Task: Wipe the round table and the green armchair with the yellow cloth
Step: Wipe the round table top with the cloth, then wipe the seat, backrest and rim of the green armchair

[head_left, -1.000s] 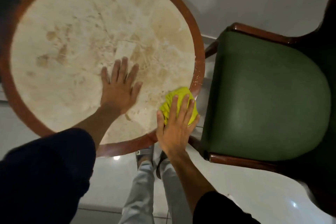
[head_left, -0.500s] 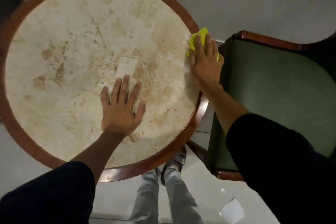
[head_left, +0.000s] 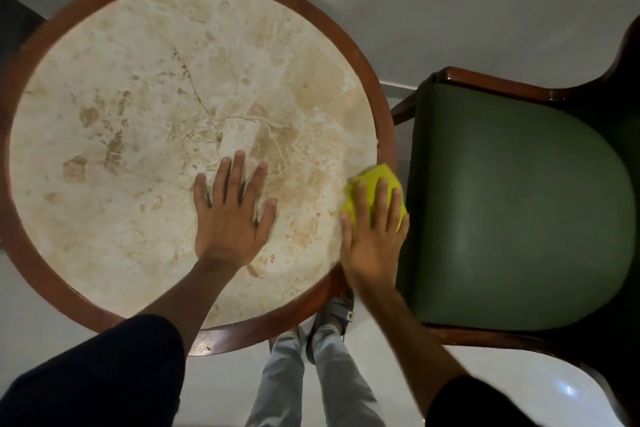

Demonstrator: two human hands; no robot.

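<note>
A: Describe the surface you are working on.

B: The round table [head_left: 114,253], a cream marble top veined and blotched with tan, is set in a reddish-brown wooden rim. Your left hand [head_left: 232,218] lies flat on the marble, right of centre, palm down. Its 5 fingers [head_left: 239,170] are spread wide and grip nothing.

A: And the cloth?

B: The yellow cloth [head_left: 372,184], a bright, bunched wad of soft fabric, sits at the table's right edge, where the marble meets the wooden rim. Your right hand [head_left: 375,239] presses down on it from above. The fingers are extended and only slightly spread, laid over the wad rather than curled round it. The cloth's far edge and its 2 sides show beyond the fingertips. Hand and cloth are a little blurred.

A: Where is the chair in relation to this?

B: The green armchair [head_left: 519,204], with a dark green padded seat in a polished dark wood frame, stands just beside the table on your right. The cloth lies very near the seat's near edge; whether it touches it cannot be told.

A: Anything below the table line?

B: Dark sleeves [head_left: 104,374] cover both your upper arms. Light grey trousers [head_left: 332,385] and shoes show on the pale tiled floor [head_left: 519,381].
</note>
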